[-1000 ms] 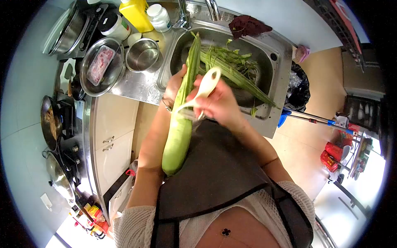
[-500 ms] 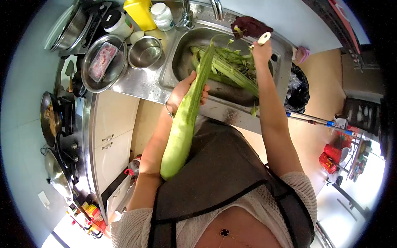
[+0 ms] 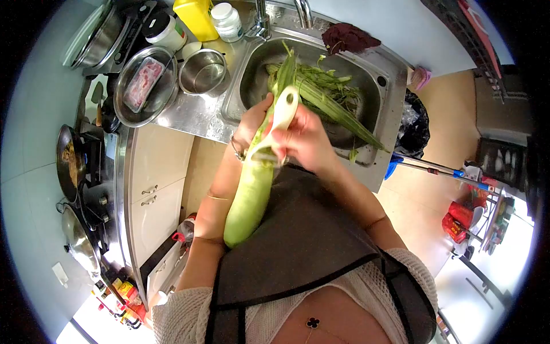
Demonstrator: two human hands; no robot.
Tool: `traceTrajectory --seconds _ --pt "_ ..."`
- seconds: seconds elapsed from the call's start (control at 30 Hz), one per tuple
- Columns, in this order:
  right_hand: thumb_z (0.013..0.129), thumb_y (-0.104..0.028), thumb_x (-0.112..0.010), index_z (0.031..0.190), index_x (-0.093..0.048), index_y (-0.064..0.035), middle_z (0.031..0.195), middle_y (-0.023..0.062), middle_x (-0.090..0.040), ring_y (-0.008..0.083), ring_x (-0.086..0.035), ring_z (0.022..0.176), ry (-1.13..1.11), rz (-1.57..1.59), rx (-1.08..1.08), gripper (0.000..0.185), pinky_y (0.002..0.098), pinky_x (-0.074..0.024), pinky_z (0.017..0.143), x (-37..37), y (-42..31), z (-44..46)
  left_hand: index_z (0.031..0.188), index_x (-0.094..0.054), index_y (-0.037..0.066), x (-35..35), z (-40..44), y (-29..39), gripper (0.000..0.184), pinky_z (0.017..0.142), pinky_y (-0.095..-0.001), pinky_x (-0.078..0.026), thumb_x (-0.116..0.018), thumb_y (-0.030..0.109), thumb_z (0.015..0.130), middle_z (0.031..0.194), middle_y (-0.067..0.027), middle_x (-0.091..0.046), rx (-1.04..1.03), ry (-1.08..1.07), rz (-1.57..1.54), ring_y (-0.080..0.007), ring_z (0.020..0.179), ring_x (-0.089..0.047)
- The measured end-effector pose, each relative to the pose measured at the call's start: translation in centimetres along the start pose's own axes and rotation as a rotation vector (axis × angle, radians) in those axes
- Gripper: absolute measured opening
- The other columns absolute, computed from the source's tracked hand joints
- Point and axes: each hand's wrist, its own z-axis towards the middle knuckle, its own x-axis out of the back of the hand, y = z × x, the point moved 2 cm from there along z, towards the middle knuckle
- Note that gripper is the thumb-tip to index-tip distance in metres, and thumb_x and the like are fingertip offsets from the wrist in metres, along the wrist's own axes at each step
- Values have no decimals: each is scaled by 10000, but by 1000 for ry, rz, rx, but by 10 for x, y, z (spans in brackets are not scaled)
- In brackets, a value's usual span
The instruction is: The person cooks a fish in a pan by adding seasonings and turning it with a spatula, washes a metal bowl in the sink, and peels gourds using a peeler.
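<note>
My left hand (image 3: 251, 122) is wrapped round a long green luffa gourd (image 3: 247, 209), which slants from over the sink down against the apron. Its lower part looks pale and smooth; the stem end is darker green. In my right hand (image 3: 306, 140), slightly blurred, is a peeler (image 3: 285, 110) with a cream handle. The peeler's head lies across the gourd about midway along, just below my left hand. Behind them, another ridged luffa gourd (image 3: 338, 109) rests in the sink (image 3: 392, 117), its end over the front rim, beside green peelings (image 3: 326, 74).
Left of the sink stand a metal pot (image 3: 203, 74) and a bowl (image 3: 121, 94) with a wrapped meat pack (image 3: 144, 85). A dark red cloth (image 3: 349, 38) lies behind the sink near the faucet (image 3: 259, 23). A black bin bag (image 3: 413, 123) is at the right.
My right hand has come from above the sink's right side down and left to the gourd, bringing the peeler onto it. The left hand and its gourd stay nearly in place.
</note>
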Motion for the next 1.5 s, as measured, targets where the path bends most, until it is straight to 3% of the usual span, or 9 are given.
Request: traceTrajectory --seconds 0.23,0.4,0.5,0.63,0.77,0.97,1.07,1.23,1.5 --pt "766 -105 -586 923 -527 7 757 118 -597 159 -556 554 649 -448 230 201 285 -466 476 155 -19 86 845 -430 96 13 -2 -16 355 562 -256 -337 -304 425 894 701 -26 -419 152 270 114 -131 592 -370" --pt "782 -161 -559 939 -480 -37 730 146 -593 251 -598 603 1135 -1633 270 216 374 -460 468 203 -57 76 886 -467 38 4 -6 -12 420 553 -271 -378 -303 425 893 718 -68 -475 166 354 137 -147 577 -429" --pt "761 -203 -597 937 -463 -8 825 162 -598 225 -613 663 984 -1368 465 295 359 -478 469 202 -77 64 1010 -462 53 1 -7 -3 365 571 -256 -404 -326 373 900 809 -79 -496 97 282 257 -151 633 -459" --pt "711 -179 -657 958 -460 -13 912 116 -561 174 -571 710 504 -222 111 357 273 -508 544 143 -63 74 1173 -421 52 -21 11 -4 370 609 -248 -458 -371 292 896 799 -59 -535 -69 207 466 -146 702 -527" --pt "754 -190 -630 934 -468 -50 769 58 -582 111 -548 591 248 -236 160 280 224 -443 499 125 -60 88 987 -493 50 -37 29 -8 375 547 -240 -456 -354 384 887 759 -78 -572 -70 267 543 -139 619 -536" --pt "811 -247 -559 942 -457 3 754 80 -545 109 -533 600 713 -1283 134 300 241 -442 502 107 -93 74 953 -518 67 -31 35 2 397 520 -223 -435 -454 441 836 685 -52 -554 -68 404 895 -122 550 -522" --pt "838 -190 -511 946 -472 -20 795 56 -548 100 -537 698 473 -674 352 205 230 -452 529 100 -94 44 936 -534 36 -17 35 7 403 527 -233 -452 -471 421 833 665 -56 -556 -53 376 673 -138 566 -543" --pt "729 -62 -598 850 -523 -34 758 71 -577 113 -572 562 -101 -271 52 145 172 -379 417 19 -46 -25 856 -535 45 -25 40 -3 393 524 -268 -482 -395 412 871 695 -65 -587 10 354 316 -135 572 -561" --pt "732 -86 -611 827 -542 -9 708 59 -565 109 -519 507 -68 -4 -23 141 191 -384 449 22 -13 -19 817 -543 24 -12 45 -4 509 492 -262 -472 -361 498 852 685 -79 -579 77 341 495 -147 554 -554"
